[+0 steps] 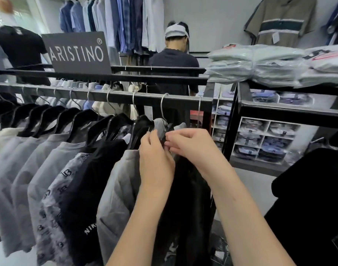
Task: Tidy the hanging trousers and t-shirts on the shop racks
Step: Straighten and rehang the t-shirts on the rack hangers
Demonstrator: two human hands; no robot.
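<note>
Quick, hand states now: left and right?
Left hand: closed, pinching the grey-collared garment at its collar.
Right hand: closed, pinching the same garment.

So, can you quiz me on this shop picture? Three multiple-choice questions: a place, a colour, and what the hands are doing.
1. Where is the sign? A on the floor; B on top of the rack; C on the right-hand shelf.
2. What colour is the shirt just left of the left hand? A red; B grey; C yellow.
3. What are the hands doing? A hanging idle; B holding a phone; C both pinching the dark garment at its top.
Answers: B, it stands on the rack's top bar; B, plain grey cloth; C, the right hand and the left both curl fingers on it.
</note>
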